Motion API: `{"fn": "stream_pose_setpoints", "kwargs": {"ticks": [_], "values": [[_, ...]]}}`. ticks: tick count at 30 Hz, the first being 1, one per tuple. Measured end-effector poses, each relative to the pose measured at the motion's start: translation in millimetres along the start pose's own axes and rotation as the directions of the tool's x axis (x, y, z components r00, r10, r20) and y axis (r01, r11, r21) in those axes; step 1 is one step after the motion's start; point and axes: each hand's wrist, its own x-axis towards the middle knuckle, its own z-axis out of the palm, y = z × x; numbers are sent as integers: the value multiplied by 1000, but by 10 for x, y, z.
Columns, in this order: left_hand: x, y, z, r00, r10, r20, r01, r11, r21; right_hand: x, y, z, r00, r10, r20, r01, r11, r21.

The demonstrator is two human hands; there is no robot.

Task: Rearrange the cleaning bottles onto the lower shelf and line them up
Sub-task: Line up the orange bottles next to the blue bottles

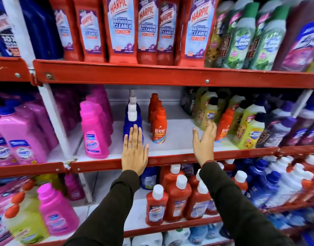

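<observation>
The blue bottles (133,125) with white spray tops stand in a file running front to back on the middle shelf (170,144), a white board edged by a red rail. The left hand (135,150) lies flat against the front blue bottle, fingers straight and together, a ring on one finger, the palm over the red rail; it presses rather than grips, holding nothing. Just right of the blue bottles, a file of small red Revive bottles (159,128) stands upright, the front one apart from the blue one by a narrow gap. Further right of them the shelf board is bare, and there the right hand (204,139) hovers released, fingers spread and tilted, holding nothing, its fingertips near a yellow-green bottle (208,114) and another red Revive bottle (224,125). Left of the blue bottles stands a row of pink Vanish bottles (94,130). Above the blue bottles, the upper shelf carries red Harpic bathroom cleaner bottles (120,27). Below them, the lower shelf (170,226) holds red Harpic bottles with white caps (157,206), with blue and white bottles (269,185) to their right. Both forearms wear dark sleeves (106,210).
</observation>
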Motion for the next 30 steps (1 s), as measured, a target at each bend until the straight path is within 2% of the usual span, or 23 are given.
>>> {"fn": "stream_pose_setpoints", "kwargs": {"ticks": [3,7,12,19,25,30], "values": [[-3,-11,18,1000,5,-5,-5,1000,27,351,175,-162,985,142,-102,-142,990,3],[-2,-12,35,1000,5,-28,-4,1000,28,721,346,-328,936,331,-117,-334,943,-7],[3,-7,47,999,7,-50,-6,1000,26,987,507,-387,895,426,-135,-416,904,98],[10,-3,54,999,-1,-43,2,999,34,969,574,-437,914,386,-128,-377,922,90],[7,10,23,999,-11,-42,12,1000,25,743,326,-395,934,342,-105,-322,931,170],[-2,8,16,999,-26,-25,26,999,27,506,43,-249,972,232,-42,-221,958,183]]}}
